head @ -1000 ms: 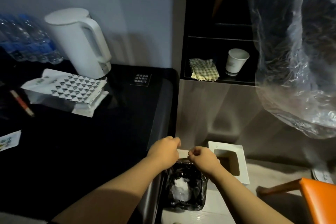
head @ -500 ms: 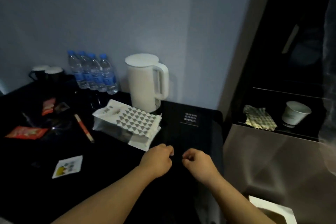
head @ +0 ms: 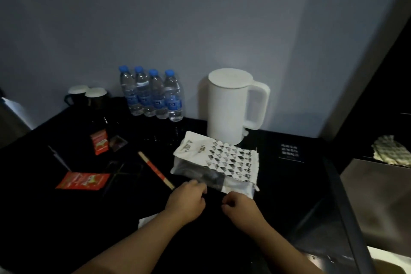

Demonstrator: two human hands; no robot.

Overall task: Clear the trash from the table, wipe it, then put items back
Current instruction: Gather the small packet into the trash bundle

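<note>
Head view, crinkled patterned paper bag, glossy black table, cylindrical white kettle

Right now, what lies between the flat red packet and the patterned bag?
Head view: a red-and-tan stick lies between the flat red packet and the patterned bag; a dark shape nearby is unclear.

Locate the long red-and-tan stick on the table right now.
In the head view the stick lies diagonally on the black table, between the flat red packet at left and the patterned bag at right, its near end by the left hand.
</note>
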